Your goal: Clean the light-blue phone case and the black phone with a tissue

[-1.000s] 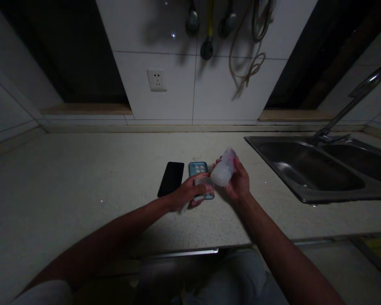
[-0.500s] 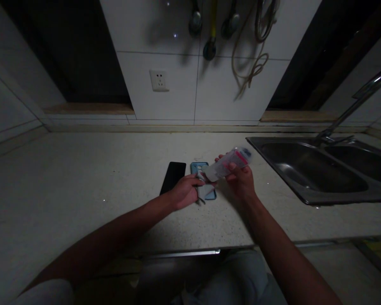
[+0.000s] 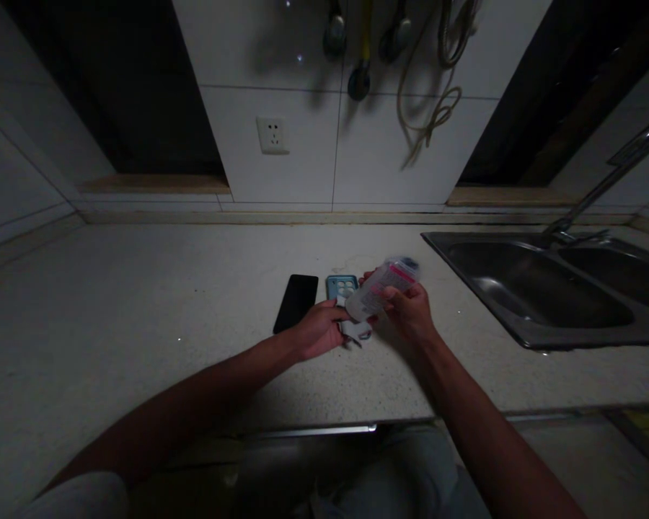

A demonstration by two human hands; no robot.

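Note:
My right hand (image 3: pixel 408 306) is closed around a translucent bottle (image 3: pixel 381 288) with printed text, a pink band and a dark end. The bottle leans, its dark end up to the right and its pale end down by my left fingers. My left hand (image 3: pixel 320 330) is closed on a light grey cloth (image 3: pixel 354 330), which hangs in loose folds below the bottle. Behind the cloth, a blue phone case (image 3: pixel 342 283) lies on the counter, partly hidden. Left of it lies a black phone (image 3: pixel 296 301), its lower end close to my left wrist.
The pale speckled counter (image 3: pixel 140 303) runs along a tiled wall with a socket (image 3: pixel 271 135). At right is a steel double sink (image 3: pixel 524 339) with a raised rim and a tall faucet (image 3: pixel 589 198). Pipes and a tied cord (image 3: pixel 438 115) hang on the wall.
The bottle has moved slightly left and down, its pale end now closer to my left fingers. My left hand has shifted a little right with the cloth.

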